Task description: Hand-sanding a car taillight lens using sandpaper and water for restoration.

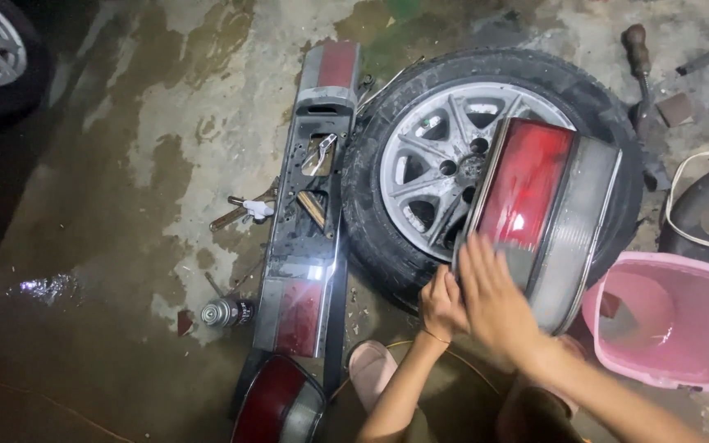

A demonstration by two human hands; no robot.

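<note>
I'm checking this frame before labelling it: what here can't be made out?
- Right hand: motion-blurred on the tail lamp, fingers indistinct.
- Left hand: grip hidden behind the lamp's lower edge.
- Second lamp: cut by the bottom edge.
- Pink bucket: contents unclear.

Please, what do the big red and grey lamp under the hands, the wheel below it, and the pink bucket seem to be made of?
The tail lamp looks like glossy moulded plastic: translucent red and smoky grey lenses with a highlight. The wheel seems a dull silver cast-metal rim with spokes, inside a matte black rubber tyre. The pink bucket looks like smooth, thin-walled plastic.
</note>
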